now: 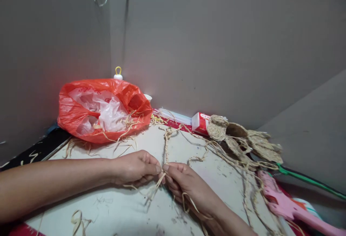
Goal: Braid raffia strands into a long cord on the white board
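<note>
While left hand [136, 168] and right hand [180, 179] pinch it, tan braided cord [166, 145], knobbly, loose-ended

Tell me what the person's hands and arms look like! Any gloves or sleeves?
No gloves: the left hand and right hand are both bare, and I see no rings on the fingers that show. The left forearm and right forearm have no sleeves, watch or bracelet on the parts in view.
</note>
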`<move>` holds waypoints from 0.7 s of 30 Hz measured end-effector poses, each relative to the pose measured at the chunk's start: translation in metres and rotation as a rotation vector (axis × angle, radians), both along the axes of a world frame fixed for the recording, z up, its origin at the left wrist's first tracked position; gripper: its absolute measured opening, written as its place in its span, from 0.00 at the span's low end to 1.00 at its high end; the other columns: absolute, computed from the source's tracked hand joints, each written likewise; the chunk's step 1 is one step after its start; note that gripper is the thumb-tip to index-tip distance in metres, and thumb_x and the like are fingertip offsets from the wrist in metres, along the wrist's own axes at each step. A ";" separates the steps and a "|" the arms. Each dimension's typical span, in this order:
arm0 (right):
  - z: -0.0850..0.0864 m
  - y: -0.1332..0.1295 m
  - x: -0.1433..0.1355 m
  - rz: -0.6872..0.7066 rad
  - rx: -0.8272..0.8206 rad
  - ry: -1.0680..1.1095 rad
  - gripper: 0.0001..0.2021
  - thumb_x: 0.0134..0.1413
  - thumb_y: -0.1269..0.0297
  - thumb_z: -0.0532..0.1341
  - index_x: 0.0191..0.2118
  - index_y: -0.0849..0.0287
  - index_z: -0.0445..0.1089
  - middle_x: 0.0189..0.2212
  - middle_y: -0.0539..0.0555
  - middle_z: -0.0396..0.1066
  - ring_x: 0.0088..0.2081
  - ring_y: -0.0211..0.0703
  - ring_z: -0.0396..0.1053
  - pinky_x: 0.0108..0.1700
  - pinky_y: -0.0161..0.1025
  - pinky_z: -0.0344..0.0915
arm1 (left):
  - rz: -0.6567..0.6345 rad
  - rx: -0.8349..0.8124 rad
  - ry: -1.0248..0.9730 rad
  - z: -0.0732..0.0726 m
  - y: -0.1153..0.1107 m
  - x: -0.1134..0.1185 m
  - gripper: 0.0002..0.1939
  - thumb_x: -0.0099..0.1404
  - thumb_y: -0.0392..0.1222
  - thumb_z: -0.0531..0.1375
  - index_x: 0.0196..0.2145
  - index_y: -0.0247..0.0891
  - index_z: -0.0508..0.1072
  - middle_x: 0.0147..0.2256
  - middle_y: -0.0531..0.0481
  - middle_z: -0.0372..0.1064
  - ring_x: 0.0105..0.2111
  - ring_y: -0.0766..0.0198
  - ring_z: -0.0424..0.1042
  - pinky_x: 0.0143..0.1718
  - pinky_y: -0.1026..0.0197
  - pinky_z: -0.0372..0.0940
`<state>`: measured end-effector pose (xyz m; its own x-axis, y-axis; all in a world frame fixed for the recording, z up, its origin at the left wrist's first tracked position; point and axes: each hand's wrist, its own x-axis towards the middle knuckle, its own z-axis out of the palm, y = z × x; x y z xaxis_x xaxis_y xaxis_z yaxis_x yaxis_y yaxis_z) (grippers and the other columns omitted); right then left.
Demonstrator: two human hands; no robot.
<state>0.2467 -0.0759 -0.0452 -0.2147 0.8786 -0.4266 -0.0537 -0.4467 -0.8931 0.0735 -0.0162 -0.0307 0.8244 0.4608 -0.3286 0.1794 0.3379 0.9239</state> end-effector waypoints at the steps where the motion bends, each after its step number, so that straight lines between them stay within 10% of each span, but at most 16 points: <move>1: -0.001 0.000 0.000 -0.001 0.002 0.013 0.22 0.52 0.49 0.61 0.19 0.58 0.57 0.10 0.39 0.48 0.13 0.27 0.38 0.15 0.30 0.35 | -0.001 -0.002 0.009 0.001 0.002 -0.002 0.17 0.57 0.53 0.61 0.27 0.34 0.69 0.13 0.62 0.50 0.11 0.74 0.43 0.12 0.66 0.38; 11: -0.002 0.001 -0.001 0.019 -0.037 0.127 0.23 0.49 0.49 0.63 0.19 0.57 0.54 0.12 0.39 0.49 0.13 0.25 0.37 0.14 0.28 0.34 | -0.038 0.191 0.247 0.024 0.017 -0.049 0.18 0.62 0.55 0.56 0.27 0.36 0.68 0.16 0.61 0.49 0.15 0.72 0.43 0.16 0.66 0.40; 17: -0.002 0.000 0.000 0.060 -0.047 0.143 0.23 0.50 0.49 0.63 0.18 0.57 0.53 0.11 0.39 0.46 0.13 0.26 0.37 0.14 0.28 0.35 | -0.160 0.715 0.585 0.064 0.026 -0.072 0.13 0.64 0.43 0.53 0.25 0.37 0.69 0.19 0.55 0.58 0.20 0.69 0.56 0.22 0.66 0.49; 21: -0.002 0.000 0.002 0.099 -0.038 0.153 0.22 0.54 0.51 0.60 0.18 0.57 0.53 0.11 0.39 0.45 0.14 0.26 0.35 0.15 0.28 0.33 | 0.053 1.240 0.656 0.089 0.044 -0.071 0.13 0.62 0.38 0.53 0.20 0.37 0.65 0.19 0.54 0.57 0.19 0.70 0.52 0.23 0.63 0.45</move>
<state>0.2484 -0.0762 -0.0476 -0.3639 0.8338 -0.4152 -0.1418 -0.4902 -0.8600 0.0027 0.0278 0.0579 0.6543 0.7562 -0.0041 0.7015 -0.6050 0.3766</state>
